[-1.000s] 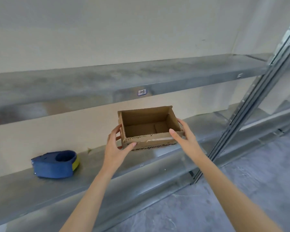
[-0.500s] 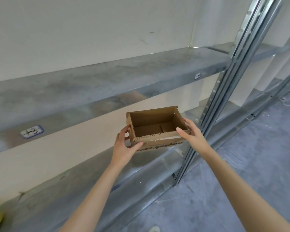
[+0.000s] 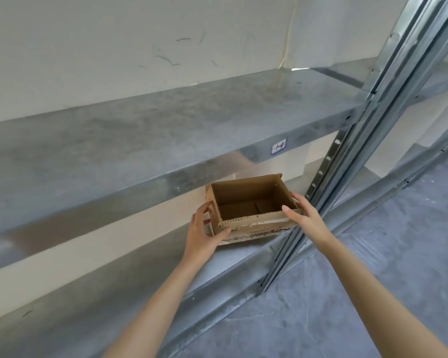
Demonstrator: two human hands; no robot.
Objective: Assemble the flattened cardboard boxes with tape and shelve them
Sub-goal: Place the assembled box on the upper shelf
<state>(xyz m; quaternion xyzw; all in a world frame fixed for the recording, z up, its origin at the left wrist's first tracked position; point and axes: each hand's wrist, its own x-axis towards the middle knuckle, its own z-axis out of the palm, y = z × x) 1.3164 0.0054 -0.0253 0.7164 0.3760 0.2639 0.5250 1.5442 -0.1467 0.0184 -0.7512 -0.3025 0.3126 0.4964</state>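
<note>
Both ends of the cardboard box point(image 3: 254, 228) are clasped, left hand point(image 3: 204, 236) on the left end, right hand point(image 3: 304, 218) on the right, over the lower shelf's point(image 3: 114, 293) front edge. Shelving step: next, probably set it down and release.

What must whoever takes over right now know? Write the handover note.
Left hand grips the left end of the cardboard box, thumb on its front face. Right hand holds the right front corner.
The box is held open-topped over the lower shelf, beside the upright post; whether it touches the shelf cannot be told.
Done: box erected, bottom flaps closed.
To do: set it on the shelf and let go. No other boxes or tape in view.
</note>
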